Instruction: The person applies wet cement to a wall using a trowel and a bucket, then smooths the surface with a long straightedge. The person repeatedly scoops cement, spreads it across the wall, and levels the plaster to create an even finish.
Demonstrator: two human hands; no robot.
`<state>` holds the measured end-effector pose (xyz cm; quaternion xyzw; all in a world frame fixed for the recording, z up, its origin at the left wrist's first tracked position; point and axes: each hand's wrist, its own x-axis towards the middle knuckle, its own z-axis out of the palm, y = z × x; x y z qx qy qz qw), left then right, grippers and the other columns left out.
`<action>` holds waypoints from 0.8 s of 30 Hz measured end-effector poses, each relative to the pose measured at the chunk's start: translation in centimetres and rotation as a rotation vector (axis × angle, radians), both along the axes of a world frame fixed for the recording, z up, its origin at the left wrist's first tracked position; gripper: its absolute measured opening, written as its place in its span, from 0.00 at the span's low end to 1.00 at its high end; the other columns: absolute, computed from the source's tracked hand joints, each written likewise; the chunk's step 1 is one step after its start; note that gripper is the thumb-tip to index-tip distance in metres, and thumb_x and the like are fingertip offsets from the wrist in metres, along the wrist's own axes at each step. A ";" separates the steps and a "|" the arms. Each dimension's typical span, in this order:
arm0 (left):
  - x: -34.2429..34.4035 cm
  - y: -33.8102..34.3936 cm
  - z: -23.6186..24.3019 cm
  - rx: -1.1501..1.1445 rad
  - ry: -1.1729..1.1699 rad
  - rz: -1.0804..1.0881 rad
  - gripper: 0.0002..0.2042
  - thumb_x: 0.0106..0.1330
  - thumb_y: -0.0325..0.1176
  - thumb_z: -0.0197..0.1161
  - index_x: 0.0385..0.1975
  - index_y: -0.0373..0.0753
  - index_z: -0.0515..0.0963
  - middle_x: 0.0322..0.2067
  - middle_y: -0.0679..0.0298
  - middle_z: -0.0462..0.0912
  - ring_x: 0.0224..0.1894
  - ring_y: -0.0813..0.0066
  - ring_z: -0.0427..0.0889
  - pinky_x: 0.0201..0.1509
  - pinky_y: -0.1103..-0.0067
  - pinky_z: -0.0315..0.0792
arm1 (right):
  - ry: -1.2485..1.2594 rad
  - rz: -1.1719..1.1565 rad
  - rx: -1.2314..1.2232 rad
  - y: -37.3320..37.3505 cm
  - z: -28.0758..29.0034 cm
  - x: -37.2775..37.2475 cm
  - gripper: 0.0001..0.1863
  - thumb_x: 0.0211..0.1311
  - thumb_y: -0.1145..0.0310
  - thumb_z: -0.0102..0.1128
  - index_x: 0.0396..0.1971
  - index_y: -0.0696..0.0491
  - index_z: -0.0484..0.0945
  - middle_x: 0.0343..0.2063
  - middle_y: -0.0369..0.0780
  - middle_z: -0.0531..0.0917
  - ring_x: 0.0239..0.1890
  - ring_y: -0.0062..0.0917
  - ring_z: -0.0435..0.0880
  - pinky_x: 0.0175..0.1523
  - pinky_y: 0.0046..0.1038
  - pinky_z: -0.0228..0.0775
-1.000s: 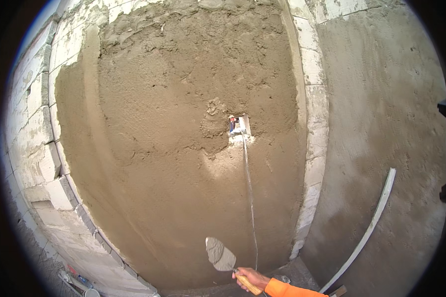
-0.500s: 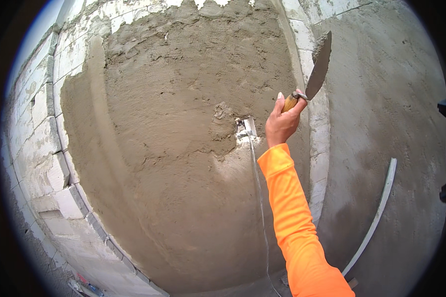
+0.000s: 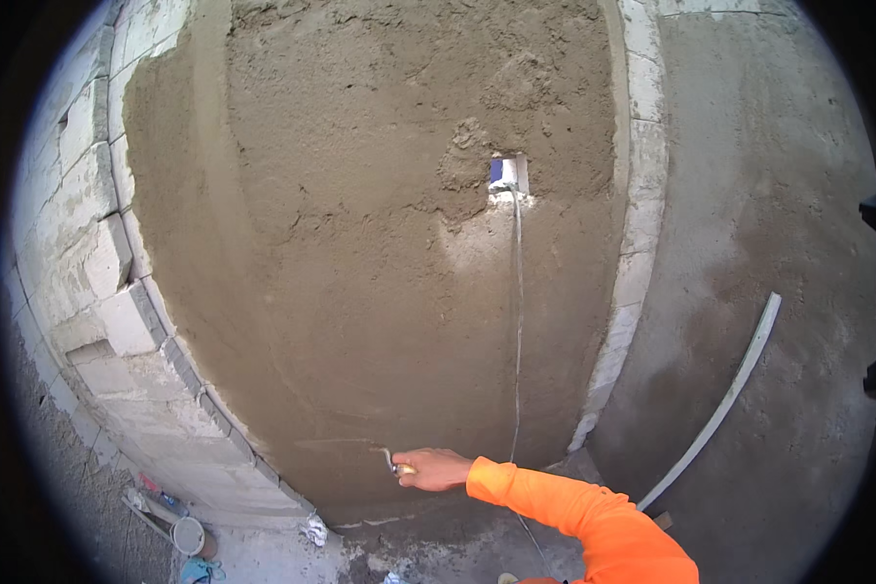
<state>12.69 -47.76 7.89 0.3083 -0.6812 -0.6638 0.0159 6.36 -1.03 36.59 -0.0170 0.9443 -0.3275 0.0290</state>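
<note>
Since a fresh mortar lump (image 3: pixel 522 83) now bulges above the opening (image 3: pixel 520 173), that load seems applied, while the right hand (image 3: pixel 435 469) has swung low, fingers clenched around the trowel (image 3: pixel 395 468) near the plastered wall (image 3: pixel 360 292).

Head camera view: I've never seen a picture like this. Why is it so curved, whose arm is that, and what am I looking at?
There is no robot here, just a person. A wide fisheye camera worn on the head looks down, so straight edges bend and the rim is dark. The bare right hand, reaching from an orange sleeve, grips a trowel by its handle; the blade can't be made out. Ahead is a wall with a rough brown coating. A cable hangs from its square opening. Pale blocks show at left, and a bucket sits low at left.
</note>
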 end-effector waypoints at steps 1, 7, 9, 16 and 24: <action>1.7 -1.3 0.1 -0.007 0.024 0.016 0.17 0.57 0.30 0.75 0.44 0.29 0.84 0.39 0.55 0.88 0.39 0.66 0.85 0.45 0.74 0.79 | -0.160 0.086 0.025 -2.4 -3.8 0.9 0.23 0.70 0.47 0.55 0.53 0.50 0.76 0.41 0.45 0.86 0.50 0.47 0.84 0.54 0.49 0.73; 5.2 0.3 4.8 -0.128 0.131 -0.083 0.13 0.59 0.34 0.75 0.34 0.30 0.83 0.29 0.62 0.85 0.30 0.76 0.77 0.38 0.73 0.74 | -0.444 0.440 0.280 -14.3 -18.9 6.3 0.19 0.67 0.57 0.57 0.47 0.53 0.87 0.42 0.50 0.89 0.48 0.48 0.88 0.53 0.46 0.80; 3.6 2.5 6.8 -0.249 0.186 -0.211 0.17 0.59 0.41 0.75 0.29 0.31 0.80 0.24 0.62 0.82 0.27 0.76 0.72 0.34 0.72 0.70 | -0.258 0.482 0.347 -15.9 -20.6 7.4 0.16 0.62 0.65 0.56 0.42 0.56 0.87 0.40 0.49 0.90 0.42 0.45 0.90 0.49 0.44 0.82; -3.0 10.7 11.4 -0.305 0.191 -0.534 0.21 0.56 0.42 0.77 0.20 0.34 0.71 0.17 0.68 0.65 0.22 0.78 0.60 0.26 0.74 0.58 | -0.822 0.349 -0.075 -10.4 -17.4 7.9 0.18 0.67 0.58 0.55 0.44 0.53 0.86 0.41 0.51 0.89 0.44 0.45 0.89 0.51 0.44 0.81; -7.3 20.7 12.8 -0.240 0.234 -0.859 0.15 0.58 0.34 0.76 0.21 0.38 0.73 0.19 0.76 0.66 0.24 0.86 0.61 0.27 0.78 0.55 | -0.456 0.308 0.542 2.1 -17.1 8.6 0.16 0.61 0.58 0.59 0.38 0.55 0.87 0.39 0.48 0.89 0.43 0.46 0.89 0.50 0.43 0.81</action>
